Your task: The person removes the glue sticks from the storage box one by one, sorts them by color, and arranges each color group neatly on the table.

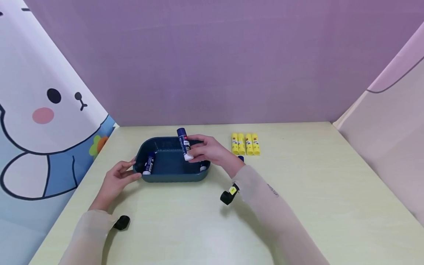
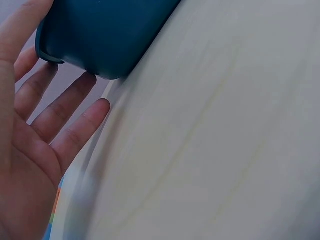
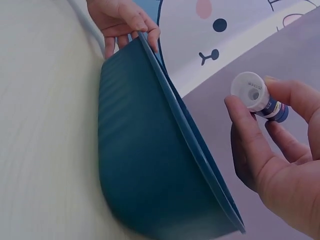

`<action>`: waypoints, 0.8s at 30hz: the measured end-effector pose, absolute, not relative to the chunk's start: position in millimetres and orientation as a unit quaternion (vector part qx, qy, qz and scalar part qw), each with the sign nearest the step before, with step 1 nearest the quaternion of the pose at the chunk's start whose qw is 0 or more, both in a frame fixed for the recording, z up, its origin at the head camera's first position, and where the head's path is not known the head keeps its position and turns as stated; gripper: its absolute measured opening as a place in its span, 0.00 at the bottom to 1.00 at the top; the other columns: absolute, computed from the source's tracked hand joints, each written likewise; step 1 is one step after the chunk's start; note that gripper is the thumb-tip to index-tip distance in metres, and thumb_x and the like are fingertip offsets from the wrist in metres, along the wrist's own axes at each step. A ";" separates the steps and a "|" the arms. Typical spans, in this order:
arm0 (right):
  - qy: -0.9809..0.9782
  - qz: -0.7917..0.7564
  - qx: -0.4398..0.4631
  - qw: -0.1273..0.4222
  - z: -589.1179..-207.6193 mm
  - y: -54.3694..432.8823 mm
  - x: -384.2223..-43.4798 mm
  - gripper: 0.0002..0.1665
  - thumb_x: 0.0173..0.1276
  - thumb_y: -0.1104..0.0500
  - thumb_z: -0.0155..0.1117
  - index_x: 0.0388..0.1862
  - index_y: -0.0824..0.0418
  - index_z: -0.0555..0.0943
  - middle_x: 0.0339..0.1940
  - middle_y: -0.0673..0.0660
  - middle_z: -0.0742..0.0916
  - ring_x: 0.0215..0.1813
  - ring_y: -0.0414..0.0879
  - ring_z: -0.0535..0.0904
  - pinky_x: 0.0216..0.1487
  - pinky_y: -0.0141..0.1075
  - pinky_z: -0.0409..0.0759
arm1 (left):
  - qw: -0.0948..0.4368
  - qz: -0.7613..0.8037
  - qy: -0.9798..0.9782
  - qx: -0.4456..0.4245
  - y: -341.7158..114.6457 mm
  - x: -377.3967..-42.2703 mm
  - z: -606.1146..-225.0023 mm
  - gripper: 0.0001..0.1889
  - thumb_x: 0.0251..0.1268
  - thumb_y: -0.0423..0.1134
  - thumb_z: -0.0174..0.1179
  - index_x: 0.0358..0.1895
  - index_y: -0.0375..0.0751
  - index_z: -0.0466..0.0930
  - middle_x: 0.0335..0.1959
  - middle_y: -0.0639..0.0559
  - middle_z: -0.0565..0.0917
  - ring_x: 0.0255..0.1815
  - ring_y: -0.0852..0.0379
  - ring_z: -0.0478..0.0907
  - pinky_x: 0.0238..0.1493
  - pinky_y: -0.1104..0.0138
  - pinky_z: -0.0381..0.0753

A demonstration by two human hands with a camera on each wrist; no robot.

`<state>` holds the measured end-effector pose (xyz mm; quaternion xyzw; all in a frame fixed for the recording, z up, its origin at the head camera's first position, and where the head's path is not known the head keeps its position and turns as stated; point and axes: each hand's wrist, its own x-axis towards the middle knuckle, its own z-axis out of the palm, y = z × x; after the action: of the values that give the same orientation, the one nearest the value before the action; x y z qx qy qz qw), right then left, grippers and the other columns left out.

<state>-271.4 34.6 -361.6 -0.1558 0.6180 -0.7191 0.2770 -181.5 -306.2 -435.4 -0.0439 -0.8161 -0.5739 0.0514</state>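
Observation:
In the head view my right hand (image 1: 210, 150) pinches a blue glue stick with a white base (image 1: 184, 144) above a dark teal plastic basin (image 1: 175, 178). The stick tilts, its blue cap upward. In the right wrist view the white base of this glue stick (image 3: 248, 91) faces the camera between thumb and fingers. At the basin's left end, my left hand (image 1: 116, 179) holds the rim with thumb and fingers; its lower fingers (image 2: 75, 135) stretch along the outside. Inside the basin, another blue glue stick (image 1: 149, 163) leans at the left, and one (image 1: 203, 166) is partly hidden at the right.
Several yellow glue sticks (image 1: 245, 144) stand side by side behind my right wrist. A blue cap (image 1: 241, 158) peeks out by that wrist, the rest hidden. The pale table (image 1: 185, 224) meets a purple backdrop (image 1: 215, 73), with a printed cartoon sheet (image 1: 49, 129) at left.

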 end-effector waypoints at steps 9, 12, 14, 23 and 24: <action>0.642 -0.708 -0.148 0.254 -364.1 58.3 -265.9 0.37 0.66 0.75 0.63 0.72 0.59 0.68 0.46 0.65 0.83 0.44 0.55 0.84 0.49 0.51 0.83 | 0.056 -0.577 -0.814 -0.050 -306.2 -181.0 -436.2 0.21 0.65 0.37 0.68 0.55 0.33 0.71 0.71 0.47 0.70 0.50 0.72 0.79 0.48 0.77 0.79; 0.652 -0.704 -0.133 0.247 -364.9 66.4 -263.1 0.38 0.65 0.75 0.64 0.72 0.58 0.68 0.46 0.65 0.82 0.44 0.54 0.84 0.49 0.51 0.83 | 0.057 -0.579 -0.812 -0.053 -306.0 -180.9 -436.0 0.20 0.66 0.37 0.67 0.55 0.33 0.71 0.71 0.48 0.71 0.50 0.72 0.79 0.49 0.77 0.78; 0.658 -0.703 -0.123 0.241 -365.6 71.6 -261.4 0.38 0.65 0.76 0.64 0.72 0.58 0.68 0.47 0.65 0.82 0.44 0.53 0.83 0.49 0.51 0.83 | 0.058 -0.578 -0.812 -0.053 -305.6 -181.1 -435.5 0.20 0.66 0.36 0.67 0.55 0.33 0.71 0.71 0.48 0.71 0.50 0.73 0.79 0.49 0.77 0.78; 0.680 -0.691 -0.119 0.217 -371.9 95.9 -258.0 0.37 0.64 0.75 0.65 0.71 0.59 0.69 0.44 0.63 0.82 0.42 0.51 0.83 0.48 0.52 0.84 | 0.051 -0.572 -0.818 -0.038 -304.6 -178.7 -431.4 0.23 0.66 0.37 0.67 0.56 0.28 0.69 0.72 0.38 0.66 0.50 0.74 0.78 0.48 0.78 0.78; 0.682 -0.689 -0.120 0.216 -372.6 98.2 -257.5 0.37 0.64 0.75 0.65 0.71 0.59 0.69 0.43 0.63 0.82 0.42 0.51 0.83 0.48 0.52 0.84 | 0.051 -0.571 -0.819 -0.038 -304.6 -178.5 -431.3 0.23 0.66 0.36 0.66 0.57 0.28 0.68 0.72 0.37 0.66 0.50 0.74 0.78 0.48 0.78 0.78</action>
<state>-257.5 98.2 -372.6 -0.1201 0.6815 -0.6888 0.2159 -178.5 -304.6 -431.3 -0.0381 -0.8188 -0.5706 0.0511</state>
